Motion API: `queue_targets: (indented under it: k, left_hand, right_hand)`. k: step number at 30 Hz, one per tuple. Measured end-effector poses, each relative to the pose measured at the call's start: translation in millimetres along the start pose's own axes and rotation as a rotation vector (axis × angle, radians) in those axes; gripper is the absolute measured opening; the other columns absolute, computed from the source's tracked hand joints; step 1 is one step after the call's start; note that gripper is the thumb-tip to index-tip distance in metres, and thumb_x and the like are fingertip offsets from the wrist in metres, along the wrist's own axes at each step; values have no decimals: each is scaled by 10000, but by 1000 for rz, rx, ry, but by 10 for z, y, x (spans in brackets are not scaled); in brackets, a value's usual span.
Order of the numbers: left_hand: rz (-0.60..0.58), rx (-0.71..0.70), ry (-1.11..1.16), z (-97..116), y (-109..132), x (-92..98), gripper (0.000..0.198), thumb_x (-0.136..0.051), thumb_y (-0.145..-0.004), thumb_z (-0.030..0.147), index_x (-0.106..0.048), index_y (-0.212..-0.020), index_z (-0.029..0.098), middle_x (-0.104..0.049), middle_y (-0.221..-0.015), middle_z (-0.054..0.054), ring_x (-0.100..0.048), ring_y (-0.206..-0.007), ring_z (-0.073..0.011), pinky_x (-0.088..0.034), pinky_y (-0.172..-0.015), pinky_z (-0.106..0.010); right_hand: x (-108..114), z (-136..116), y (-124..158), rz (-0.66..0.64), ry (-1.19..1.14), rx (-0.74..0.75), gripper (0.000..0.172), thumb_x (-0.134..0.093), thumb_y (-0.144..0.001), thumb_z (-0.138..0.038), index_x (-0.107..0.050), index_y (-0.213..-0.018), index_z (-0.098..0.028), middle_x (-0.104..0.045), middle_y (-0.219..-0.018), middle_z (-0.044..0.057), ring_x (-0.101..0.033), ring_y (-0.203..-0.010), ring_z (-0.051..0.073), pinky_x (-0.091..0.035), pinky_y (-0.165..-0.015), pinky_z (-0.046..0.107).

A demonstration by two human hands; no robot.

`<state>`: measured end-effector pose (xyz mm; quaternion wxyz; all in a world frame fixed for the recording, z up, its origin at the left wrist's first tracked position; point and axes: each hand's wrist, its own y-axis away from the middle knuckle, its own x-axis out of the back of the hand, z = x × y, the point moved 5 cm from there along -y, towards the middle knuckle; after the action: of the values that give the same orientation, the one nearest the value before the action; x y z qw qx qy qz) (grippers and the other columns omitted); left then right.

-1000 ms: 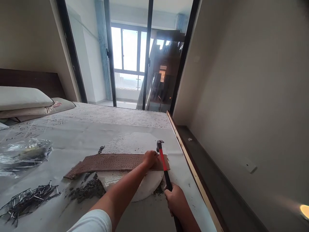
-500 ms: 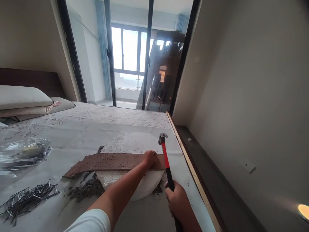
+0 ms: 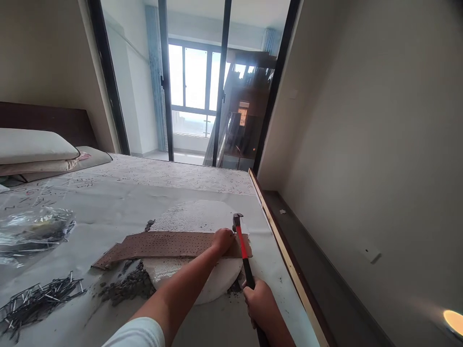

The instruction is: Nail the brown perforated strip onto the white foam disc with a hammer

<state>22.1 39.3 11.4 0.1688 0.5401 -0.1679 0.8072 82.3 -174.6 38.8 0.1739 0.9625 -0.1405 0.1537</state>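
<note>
Clamping claw hammer (image 3: 242, 245) in right hand (image 3: 260, 302); curling left hand (image 3: 223, 241) together at perforated board (image 3: 170, 244), cannot tell around what. Could strike left hand through off-line swing.

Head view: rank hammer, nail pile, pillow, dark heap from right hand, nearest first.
1. Hammer: gripped in right hand.
2. Dark heap: to its left.
3. Nail pile: farther left.
4. Pillow: far left, by headboard.

Single head-worn view, facing forward and down, hands (image 3: 261, 302) near below, glass doors (image 3: 222, 82) farther ahead
</note>
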Motion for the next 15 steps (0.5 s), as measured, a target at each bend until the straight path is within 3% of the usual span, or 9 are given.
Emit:
queue_targets:
  k: [4,7,11,15]
  left_hand:
    - [15,-34,15,-3,10,1,294,-458,-810,289,-716,-815,147,-687,-877,-117,-611,-824,-212,-414,-729,-305]
    - [43,-62,67,-24,0,46,262,-489,-775,269,-720,-851,170,-695,-894,-90,-608,-830,-190,-411,-733,-275]
    - [3,23,214,-94,-46,131,240,-512,-730,249,-727,-777,154,-699,-752,-62,-599,-735,-166,-400,-668,-244]
    - [13,64,273,-120,-86,286,267,-476,-739,224,-726,-788,145,-707,-756,-51,-602,-712,-149,-400,-636,-226]
  right_hand:
    - [37,12,1,42,-47,64,120,-468,-722,-221,-548,-785,-157,-455,-503,-36,-437,-424,102,-345,-419,203]
    - [-6,87,-72,16,-77,-8,106,-481,-710,-215,-541,-774,-155,-411,-465,-53,-397,-386,93,-323,-389,201]
    - [-74,157,-169,-19,-62,-121,66,-488,-700,-204,-523,-727,-155,-350,-417,-74,-340,-343,85,-279,-349,200]
    - [-7,67,-94,3,-39,-59,66,-473,-710,-195,-520,-737,-156,-366,-454,-67,-355,-347,80,-289,-357,202]
